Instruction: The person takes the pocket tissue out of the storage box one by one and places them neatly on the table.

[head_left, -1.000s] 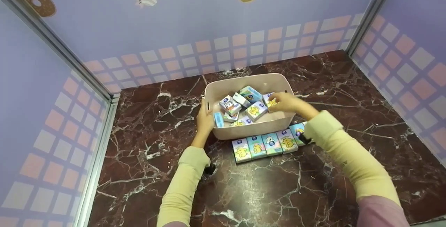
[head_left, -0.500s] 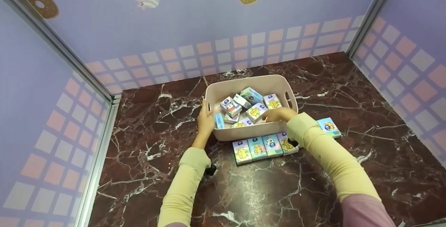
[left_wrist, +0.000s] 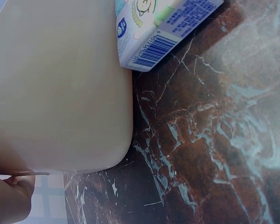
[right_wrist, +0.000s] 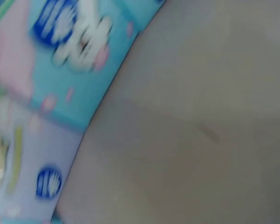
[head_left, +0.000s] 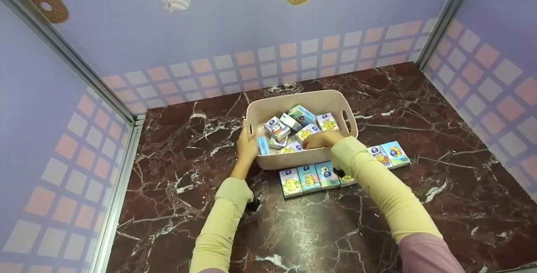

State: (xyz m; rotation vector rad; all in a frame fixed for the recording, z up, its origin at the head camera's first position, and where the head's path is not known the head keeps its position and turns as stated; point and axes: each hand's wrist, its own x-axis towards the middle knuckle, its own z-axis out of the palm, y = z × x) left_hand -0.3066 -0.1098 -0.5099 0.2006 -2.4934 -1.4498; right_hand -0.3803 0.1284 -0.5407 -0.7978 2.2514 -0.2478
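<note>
In the head view, a cream plastic basket holds several small cartoon-printed packs, which look like tissue packs. My left hand grips the basket at its left handle; the left wrist view shows its curled fingers at the rim. Inside the basket, my right hand reaches down near the front wall, beside a yellow-character pack. Its fingertips are partly hidden, so whether they pinch a pack cannot be told. The right wrist view shows only the basket wall and blurred packs.
A row of similar packs lies along the basket's front side. It runs right to a blue pack, with my right sleeve covering part of it. The dark red marbled surface is bounded by lilac walls.
My right hand leaves the pack at the basket's right end and moves left and toward the front wall. The right end of the row comes into sight. My left hand stays at the handle.
</note>
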